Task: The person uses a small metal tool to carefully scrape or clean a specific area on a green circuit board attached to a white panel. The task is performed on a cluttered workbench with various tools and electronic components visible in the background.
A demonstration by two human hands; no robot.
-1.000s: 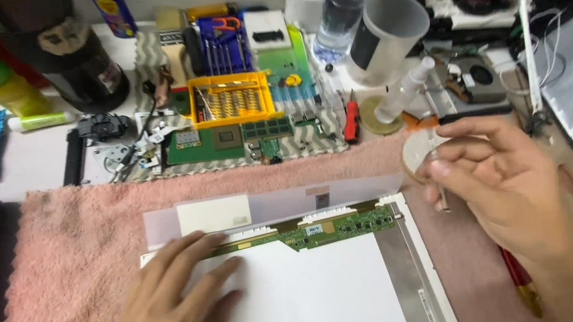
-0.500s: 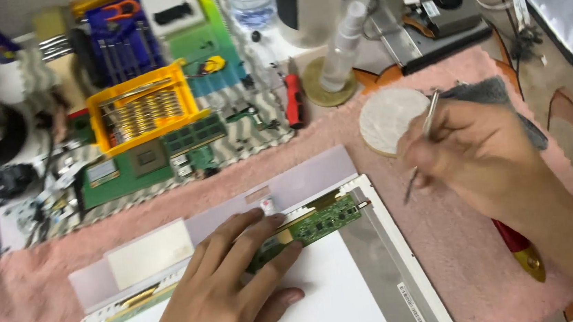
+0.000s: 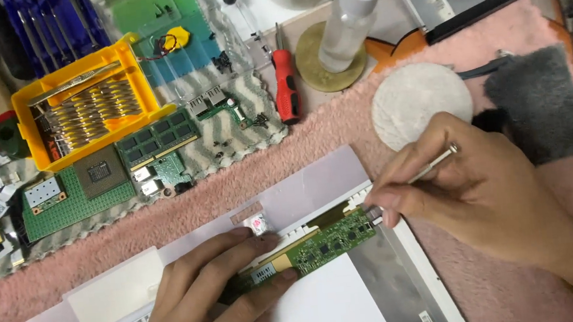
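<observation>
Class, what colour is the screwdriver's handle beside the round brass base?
Red, with a black tip; the screwdriver shows in the head view.

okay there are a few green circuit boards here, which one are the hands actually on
The long narrow green circuit strip along the white panel's edge; the left hand presses it, the right hand works its end. Others lie untouched above.
</observation>
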